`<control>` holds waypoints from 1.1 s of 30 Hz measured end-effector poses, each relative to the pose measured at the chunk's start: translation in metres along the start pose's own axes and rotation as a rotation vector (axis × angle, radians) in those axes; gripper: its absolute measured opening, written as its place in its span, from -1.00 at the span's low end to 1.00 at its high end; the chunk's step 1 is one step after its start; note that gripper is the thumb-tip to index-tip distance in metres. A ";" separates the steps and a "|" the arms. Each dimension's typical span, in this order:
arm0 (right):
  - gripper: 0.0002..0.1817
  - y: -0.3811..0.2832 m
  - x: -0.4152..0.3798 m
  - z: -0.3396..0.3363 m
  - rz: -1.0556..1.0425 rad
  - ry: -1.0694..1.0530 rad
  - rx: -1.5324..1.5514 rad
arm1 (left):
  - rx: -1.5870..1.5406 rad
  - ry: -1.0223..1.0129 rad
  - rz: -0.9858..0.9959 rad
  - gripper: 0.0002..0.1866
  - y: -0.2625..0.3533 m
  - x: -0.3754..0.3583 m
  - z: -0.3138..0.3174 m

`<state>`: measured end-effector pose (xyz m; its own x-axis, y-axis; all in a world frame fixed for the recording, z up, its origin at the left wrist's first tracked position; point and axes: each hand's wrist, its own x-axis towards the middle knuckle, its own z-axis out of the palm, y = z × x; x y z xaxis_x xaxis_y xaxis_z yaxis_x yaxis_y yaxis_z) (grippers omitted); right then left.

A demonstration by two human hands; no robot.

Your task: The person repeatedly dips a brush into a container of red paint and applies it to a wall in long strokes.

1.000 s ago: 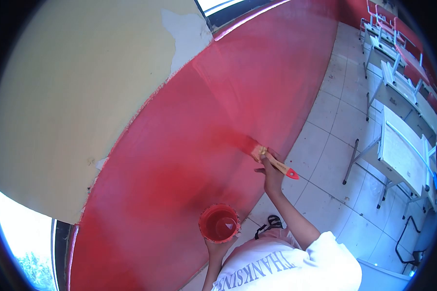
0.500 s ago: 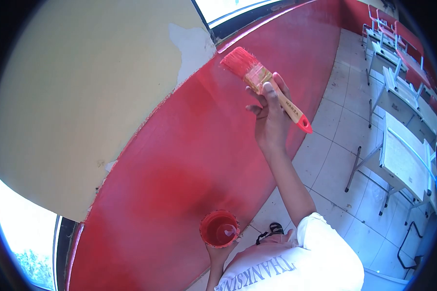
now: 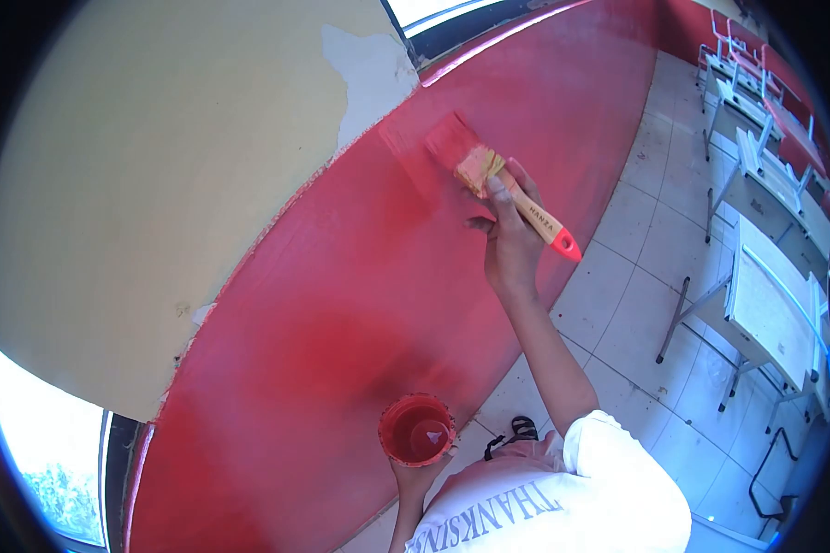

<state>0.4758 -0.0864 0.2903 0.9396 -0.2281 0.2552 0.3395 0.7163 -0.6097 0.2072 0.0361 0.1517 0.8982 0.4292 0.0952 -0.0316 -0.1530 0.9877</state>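
A paintbrush (image 3: pixel 478 168) with red bristles, a wooden handle and a red tip is held in my right hand (image 3: pixel 514 241), fingers closed around the handle near the ferrule. Its bristles lie against the red lower part of the wall (image 3: pixel 341 276), a little below the ragged edge with the cream paint. Low in the view, my left hand (image 3: pixel 421 475) holds a small red bucket (image 3: pixel 417 429) from beneath; its fingers are mostly hidden. Red paint coats the bucket's inside, and a pale patch shows there.
Cream wall (image 3: pixel 175 184) with a bare white patch (image 3: pixel 364 78) rises at the left. Windows stand at the top and lower left. Desks (image 3: pixel 773 304) and stacked chairs line the right side of the tiled floor (image 3: pixel 618 304). A black sandal (image 3: pixel 523 428) shows below.
My right hand has moved the brush slightly down, and its bristles now meet the wall, where a fresh-looking streak shows. The bucket in my left hand has barely shifted.
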 end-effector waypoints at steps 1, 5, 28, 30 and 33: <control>-0.50 0.005 -0.004 -0.006 0.016 0.021 -0.004 | 0.000 0.001 -0.006 -0.11 -0.002 0.001 0.000; -0.50 0.027 -0.020 -0.036 0.097 0.070 -0.045 | -0.025 -0.026 0.010 -0.12 0.004 0.004 0.005; -0.55 -0.007 -0.031 -0.084 0.047 0.191 -0.183 | -0.044 -0.071 0.160 -0.25 0.007 0.010 0.016; -0.53 -0.031 -0.007 -0.050 -0.042 0.115 -0.120 | -0.071 -0.084 0.151 -0.26 0.005 0.010 0.017; -0.52 -0.047 0.024 -0.013 -0.108 0.018 0.013 | -0.090 -0.091 0.142 -0.26 -0.002 0.011 0.014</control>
<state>0.4827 -0.1339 0.3157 0.8981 -0.3161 0.3058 0.4385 0.6954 -0.5692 0.2230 0.0290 0.1491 0.9176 0.3262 0.2273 -0.1968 -0.1241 0.9726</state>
